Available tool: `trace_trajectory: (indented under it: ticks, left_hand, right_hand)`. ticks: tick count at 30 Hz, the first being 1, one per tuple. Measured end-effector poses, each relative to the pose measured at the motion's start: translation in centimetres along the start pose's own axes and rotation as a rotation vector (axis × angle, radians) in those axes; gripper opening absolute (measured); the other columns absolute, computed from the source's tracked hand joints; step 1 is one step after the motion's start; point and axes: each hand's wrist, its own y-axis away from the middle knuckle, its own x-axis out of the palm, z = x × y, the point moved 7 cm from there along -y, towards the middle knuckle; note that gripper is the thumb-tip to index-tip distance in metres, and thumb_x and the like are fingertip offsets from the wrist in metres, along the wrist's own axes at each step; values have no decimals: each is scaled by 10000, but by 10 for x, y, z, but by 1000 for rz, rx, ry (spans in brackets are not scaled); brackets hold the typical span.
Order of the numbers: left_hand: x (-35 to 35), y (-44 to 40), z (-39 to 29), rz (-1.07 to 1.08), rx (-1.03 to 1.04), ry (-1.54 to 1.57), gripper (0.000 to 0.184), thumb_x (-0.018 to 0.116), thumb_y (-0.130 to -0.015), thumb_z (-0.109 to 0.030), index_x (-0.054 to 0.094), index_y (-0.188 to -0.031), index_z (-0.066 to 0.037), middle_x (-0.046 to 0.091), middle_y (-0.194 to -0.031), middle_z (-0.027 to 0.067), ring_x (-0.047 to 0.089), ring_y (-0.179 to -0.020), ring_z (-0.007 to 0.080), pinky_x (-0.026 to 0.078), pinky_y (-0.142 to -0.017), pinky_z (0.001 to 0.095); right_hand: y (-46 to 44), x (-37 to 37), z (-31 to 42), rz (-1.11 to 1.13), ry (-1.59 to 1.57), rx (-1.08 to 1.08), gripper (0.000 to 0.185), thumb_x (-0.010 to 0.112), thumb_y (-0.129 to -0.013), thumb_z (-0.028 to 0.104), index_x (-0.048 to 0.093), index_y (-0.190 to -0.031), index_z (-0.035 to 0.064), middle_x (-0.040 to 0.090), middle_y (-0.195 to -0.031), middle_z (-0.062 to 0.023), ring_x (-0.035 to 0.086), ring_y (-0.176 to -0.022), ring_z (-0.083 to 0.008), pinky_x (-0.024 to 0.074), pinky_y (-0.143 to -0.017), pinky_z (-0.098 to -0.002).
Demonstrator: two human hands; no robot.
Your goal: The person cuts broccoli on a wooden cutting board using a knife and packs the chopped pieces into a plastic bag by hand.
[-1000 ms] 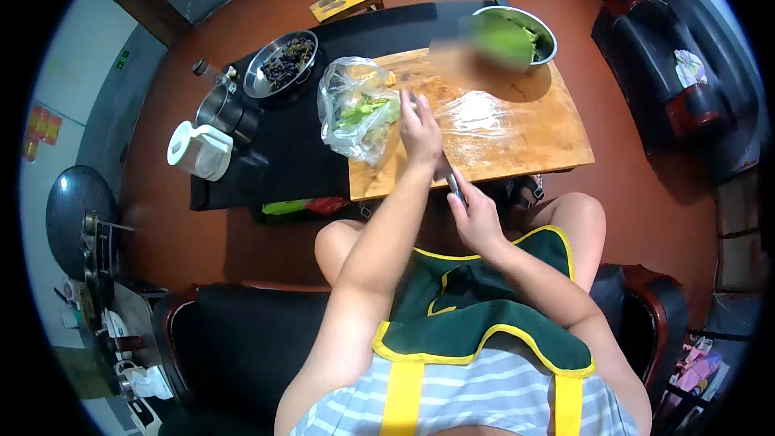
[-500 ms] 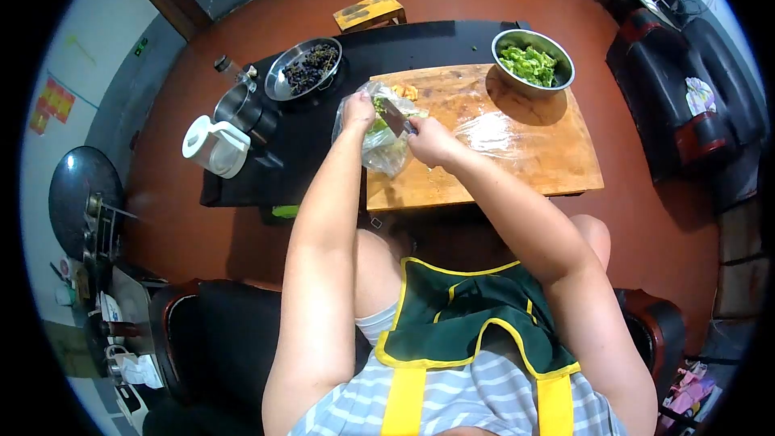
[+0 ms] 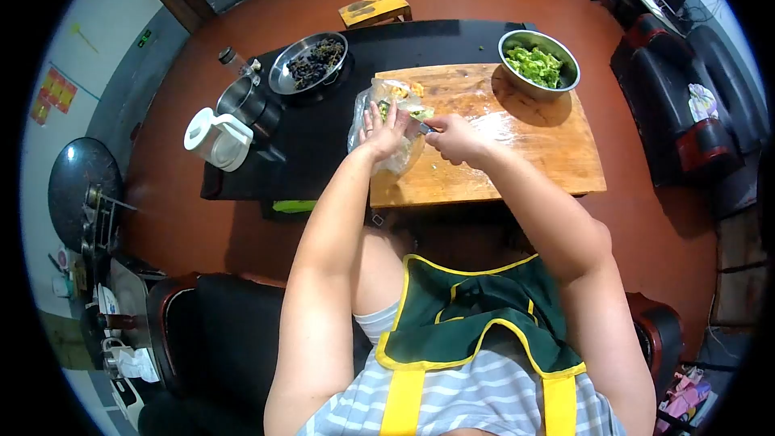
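My left hand lies with its fingers stretched out over a clear plastic bag and some green vegetable pieces at the board's left side. My right hand grips a knife by its handle, close beside the left hand. Much of the blade is hard to see near the left fingers. Underneath is a wooden board, its left part covered by the bag. Small orange pieces sit just beyond my left fingers.
A steel bowl of leafy greens stands at the board's far right corner. On the black table, a pan of dark grapes, a steel pot and a white-lidded pitcher stand to the left. A wooden stool is behind.
My left hand has gone from a closed hold at the bag to spread fingers farther right and nearer. The knife, upright before, is now lower beside it, with my right hand slightly farther right.
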Motion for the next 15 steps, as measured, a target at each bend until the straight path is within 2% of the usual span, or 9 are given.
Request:
trace_trajectory:
  ticks: [4,6,7,9,10,11,13,14,15]
  left_hand:
    - [1,-6,14,-15,-106,51,840,107,-806,-780,17,-1471,-276,-147,-1514,149,-120,-1397,340,-35,-1097,518]
    - [-2,-8,24,-23,-155,67,840,95,-821,-761,13,-1474,-240,-147,-1513,149,-121,-1398,333,-40,-1103,495]
    - [-6,-6,25,-46,-182,77,823,89,-834,-745,60,-1475,-229,-137,-1517,142,-115,-1401,322,-44,-1108,474]
    - [-7,-12,38,-45,-255,65,811,100,-847,-728,137,-1471,-212,-115,-1523,128,-85,-1408,304,-19,-1117,458]
    - [-12,-20,44,-155,-261,82,763,130,-877,-686,182,-1464,-201,-105,-1529,102,-54,-1414,282,30,-1120,471]
    - [-23,-23,45,-423,-212,63,665,247,-914,-601,425,-1358,-140,236,-1481,165,228,-1371,294,209,-1089,465]
    - [-49,-10,23,-321,-206,-50,513,390,-922,-480,641,-1097,-68,573,-1190,186,516,-1155,321,386,-966,454]
    - [-54,-10,24,-518,-119,-109,416,483,-898,-385,699,-880,-30,662,-946,172,624,-929,336,467,-835,442]
    - [-60,0,9,-502,-57,-232,331,507,-882,-297,695,-910,-26,652,-987,176,623,-942,327,486,-807,433]
  right_hand:
    - [21,-11,2,40,-3,-20,393,489,-884,126,520,-1273,86,400,-612,20,379,-479,-77,320,-408,-235]
    - [31,-20,0,15,41,-38,376,505,-861,143,555,-1228,74,474,-618,-15,441,-488,-104,366,-431,-274]
    - [36,-25,-1,3,64,-47,369,513,-850,151,573,-1205,68,511,-621,-33,472,-492,-117,388,-443,-293]
    - [48,-36,-5,-40,70,-47,373,505,-856,146,569,-1218,84,493,-616,-15,456,-487,-103,377,-436,-283]
    - [54,-42,-8,-61,76,-48,375,500,-860,144,567,-1225,91,485,-614,-6,448,-485,-97,372,-433,-278]
    - [59,-45,-12,-55,41,-47,378,495,-861,138,564,-1231,98,469,-608,2,437,-480,-90,366,-430,-269]
    - [71,-53,-23,-48,-29,-43,386,484,-864,126,558,-1242,110,439,-595,20,415,-472,-77,354,-424,-252]
    - [78,-57,-30,-69,-41,-25,378,483,-879,119,552,-1251,119,415,-607,35,394,-465,-63,347,-420,-232]
    - [86,-64,-40,-99,-79,-21,372,487,-885,124,551,-1252,122,417,-618,37,390,-465,-59,342,-417,-230]
